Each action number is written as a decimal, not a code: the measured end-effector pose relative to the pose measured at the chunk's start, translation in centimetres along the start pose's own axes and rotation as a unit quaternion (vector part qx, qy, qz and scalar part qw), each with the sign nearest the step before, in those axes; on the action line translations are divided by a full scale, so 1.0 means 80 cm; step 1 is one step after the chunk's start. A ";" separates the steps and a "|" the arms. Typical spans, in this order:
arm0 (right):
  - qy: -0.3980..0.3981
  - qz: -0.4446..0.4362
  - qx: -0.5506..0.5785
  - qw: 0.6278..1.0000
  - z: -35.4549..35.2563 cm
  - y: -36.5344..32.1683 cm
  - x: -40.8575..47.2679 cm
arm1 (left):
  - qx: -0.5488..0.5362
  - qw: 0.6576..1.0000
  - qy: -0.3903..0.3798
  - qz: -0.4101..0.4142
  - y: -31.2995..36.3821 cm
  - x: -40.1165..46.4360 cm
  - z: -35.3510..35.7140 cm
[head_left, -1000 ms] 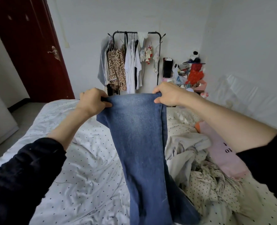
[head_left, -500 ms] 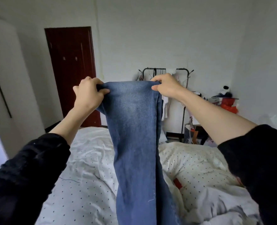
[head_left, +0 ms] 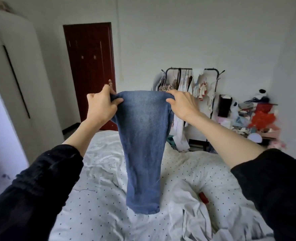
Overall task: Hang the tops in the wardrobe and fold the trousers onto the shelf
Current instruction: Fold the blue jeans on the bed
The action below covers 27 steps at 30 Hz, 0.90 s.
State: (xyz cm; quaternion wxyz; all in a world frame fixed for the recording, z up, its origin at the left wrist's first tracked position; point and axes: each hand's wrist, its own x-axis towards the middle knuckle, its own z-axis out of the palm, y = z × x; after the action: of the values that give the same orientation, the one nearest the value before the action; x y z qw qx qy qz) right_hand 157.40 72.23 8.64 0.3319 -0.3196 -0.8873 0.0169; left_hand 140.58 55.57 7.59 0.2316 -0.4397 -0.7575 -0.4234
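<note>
The blue denim trousers [head_left: 143, 145] are held up by their top edge, pinched at each corner by the left hand [head_left: 102, 106] and right hand [head_left: 182, 105], hem hanging above the polka-dot white bed [head_left: 95, 202].

jeans [head_left: 143, 140]: blue | bedding [head_left: 95, 206]: white, dark dots | door [head_left: 91, 70]: dark red | sleeves [head_left: 39, 185]: black

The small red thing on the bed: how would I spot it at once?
Start at the bed with the white dotted bedding, below the hanging blue jeans. Look right of the jeans' lower end, into a fold of the quilt. The small red thing is the only bright red patch on the bedding.
</note>
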 end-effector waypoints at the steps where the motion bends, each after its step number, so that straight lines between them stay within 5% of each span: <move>1: -0.016 0.004 0.014 1.000 0.011 0.004 -0.017 | -0.006 1.000 -0.026 -0.017 -0.008 -0.016 0.005; 12: -0.144 0.078 0.117 0.980 0.050 0.047 -0.231 | -0.065 0.971 -0.215 -0.085 -0.024 -0.222 0.014; 27: -0.317 0.210 0.191 0.905 0.123 0.035 -0.620 | -0.080 0.837 -0.507 -0.188 -0.047 -0.590 -0.018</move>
State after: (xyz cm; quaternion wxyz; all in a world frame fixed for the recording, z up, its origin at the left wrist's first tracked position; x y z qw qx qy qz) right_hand 181.64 47.54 -28.39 0.0770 -0.4070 -0.8377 0.3558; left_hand 161.21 31.18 -27.44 -0.3049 -0.4587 -0.8007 -0.2356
